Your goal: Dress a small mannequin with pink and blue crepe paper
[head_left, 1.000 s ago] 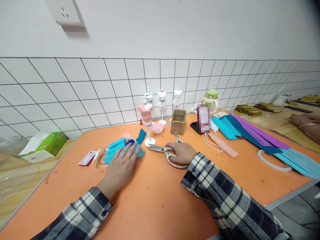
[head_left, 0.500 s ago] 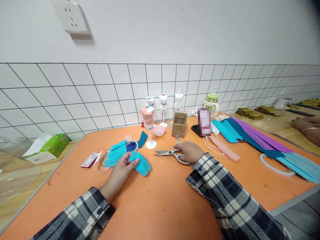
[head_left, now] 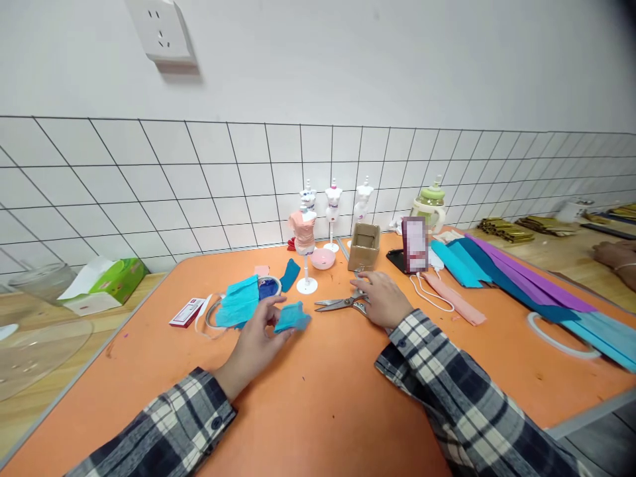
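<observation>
My left hand (head_left: 258, 334) is closed on a small light-blue piece of thin fabric (head_left: 294, 318), held near the thumb and slightly blurred. To its right, a pair of scissors (head_left: 338, 305) lies on the orange table, blades pointing left. Over the scissors' handles sits my right hand (head_left: 383, 301), fingers stretched and apart; it covers part of the handles. A white mannequin stand dressed in pink fabric (head_left: 304, 232) stands behind the space between my hands. Beside my left hand lie a light-blue pleated mask piece (head_left: 238, 301) and a dark-blue scrap (head_left: 289, 275).
Several white mannequins, including one (head_left: 332, 202), stand by the wall. Nearby are a pink bowl (head_left: 323, 259), a cardboard box (head_left: 364, 246), a phone (head_left: 415, 245) and a bottle (head_left: 430, 207). Coloured fabric strips (head_left: 527, 275) lie right. Another person's hand (head_left: 613, 254) shows at far right.
The light-blue fabric in my left hand has folded and turned, and the hand's index finger has lifted. My right fingers have risen slightly; the scissors stay in place. The view has shifted a little.
</observation>
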Tool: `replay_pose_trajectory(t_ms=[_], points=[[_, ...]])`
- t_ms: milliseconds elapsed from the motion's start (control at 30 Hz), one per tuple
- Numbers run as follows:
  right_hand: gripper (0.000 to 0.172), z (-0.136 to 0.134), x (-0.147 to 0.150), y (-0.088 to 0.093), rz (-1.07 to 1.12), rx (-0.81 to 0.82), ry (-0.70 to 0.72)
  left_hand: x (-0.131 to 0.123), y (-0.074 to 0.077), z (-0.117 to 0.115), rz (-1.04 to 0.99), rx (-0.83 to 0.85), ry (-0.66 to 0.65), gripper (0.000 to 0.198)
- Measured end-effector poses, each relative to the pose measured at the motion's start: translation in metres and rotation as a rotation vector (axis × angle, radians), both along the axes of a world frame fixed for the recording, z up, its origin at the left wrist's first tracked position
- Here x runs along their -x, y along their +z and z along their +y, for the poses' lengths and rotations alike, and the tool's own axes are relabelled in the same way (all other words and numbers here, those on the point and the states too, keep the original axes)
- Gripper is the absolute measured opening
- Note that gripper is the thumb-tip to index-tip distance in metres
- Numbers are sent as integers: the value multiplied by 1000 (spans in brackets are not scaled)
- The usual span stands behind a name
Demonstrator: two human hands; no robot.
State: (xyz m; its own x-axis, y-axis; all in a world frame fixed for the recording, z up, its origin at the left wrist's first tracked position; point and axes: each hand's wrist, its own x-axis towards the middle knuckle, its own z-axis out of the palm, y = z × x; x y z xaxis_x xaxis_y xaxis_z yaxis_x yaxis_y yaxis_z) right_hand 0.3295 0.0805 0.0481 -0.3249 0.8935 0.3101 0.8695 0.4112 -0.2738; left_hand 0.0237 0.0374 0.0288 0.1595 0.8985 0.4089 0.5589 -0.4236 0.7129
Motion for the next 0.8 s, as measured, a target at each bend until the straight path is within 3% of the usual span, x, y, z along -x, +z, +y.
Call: replay_pose_trajectory(t_ms=[67,133,200,300,367,500,667,700,800], points=[[44,-13,24,3,176,-55,147,-1,1,-4,30,0,-79,59],[41,-27,50,3,337,-2,383,-3,2,-7,103,-13,-156,50],[44,-38,71,-1,392,6,506,-4,3,-9,166,-42,-185,35],[19,-44,86,-7,289,13,527,-5,4,-9,223,-90,-177,18],[12,-41,83,-8,224,-10,496,-3,5,-7,303,-132,-192,12],[22,-30,66,-8,216,-88,405,13,12,0,590,-308,-196,19],[29,-21,53,-7,376,-62,424,37,25,3,715,-646,-9,10],[30,-19,52,-7,374,-26,447,37,27,2,740,-672,-53,10],[30,-18,50,-6,215,85,484,27,30,-4,836,-574,-369,17]])
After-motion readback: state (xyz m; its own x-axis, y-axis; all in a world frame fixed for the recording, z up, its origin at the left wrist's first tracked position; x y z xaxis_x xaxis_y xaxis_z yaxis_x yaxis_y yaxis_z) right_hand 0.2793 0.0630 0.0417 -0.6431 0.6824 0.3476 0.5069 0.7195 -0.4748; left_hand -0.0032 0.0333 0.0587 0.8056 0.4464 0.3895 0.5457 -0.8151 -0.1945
